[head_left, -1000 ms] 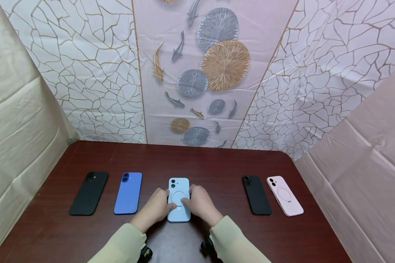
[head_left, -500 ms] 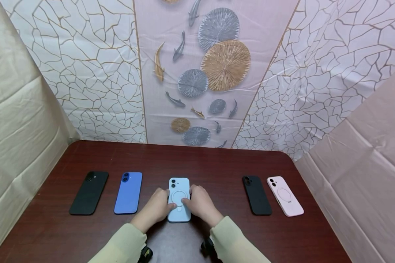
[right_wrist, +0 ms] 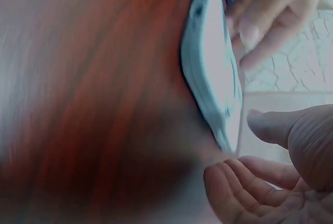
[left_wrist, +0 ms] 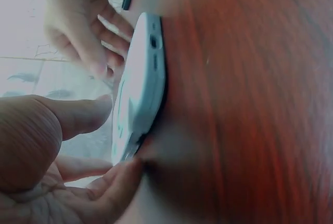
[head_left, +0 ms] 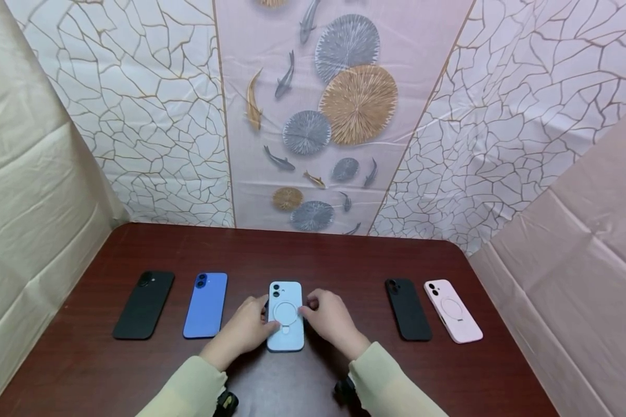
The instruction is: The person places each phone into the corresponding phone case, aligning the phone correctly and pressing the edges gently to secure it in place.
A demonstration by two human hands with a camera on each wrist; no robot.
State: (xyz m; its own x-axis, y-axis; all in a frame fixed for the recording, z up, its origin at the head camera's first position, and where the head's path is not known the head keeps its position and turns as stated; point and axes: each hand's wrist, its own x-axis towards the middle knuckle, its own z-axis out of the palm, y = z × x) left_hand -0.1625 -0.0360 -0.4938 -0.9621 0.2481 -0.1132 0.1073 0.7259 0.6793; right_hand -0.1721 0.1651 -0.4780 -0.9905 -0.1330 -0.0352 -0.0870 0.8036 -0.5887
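Note:
A phone in a light-blue case (head_left: 287, 333) lies back up on the table, with a ring printed on its back. My left hand (head_left: 246, 325) grips it lightly at the left edge, thumb over the back and fingers along the side. In the left wrist view, fingertips (left_wrist: 132, 167) meet the case's edge. My right hand (head_left: 334, 317) is just off the right edge, fingers loosely bent and holding nothing. Its thumb stands close to the case, and the right wrist view shows a gap between the thumb (right_wrist: 265, 125) and the case.
On the dark red table (head_left: 313, 260), a black phone (head_left: 144, 307) and a blue phone (head_left: 205, 307) lie to the left. To the right lie a black phone case (head_left: 408, 310) and a pink phone case (head_left: 452, 313). Patterned cloth (head_left: 162, 116) hangs behind.
My right hand has let go of the light-blue case and moved slightly right, its thumb coming off the back. My left hand stays at the left edge, nearly still.

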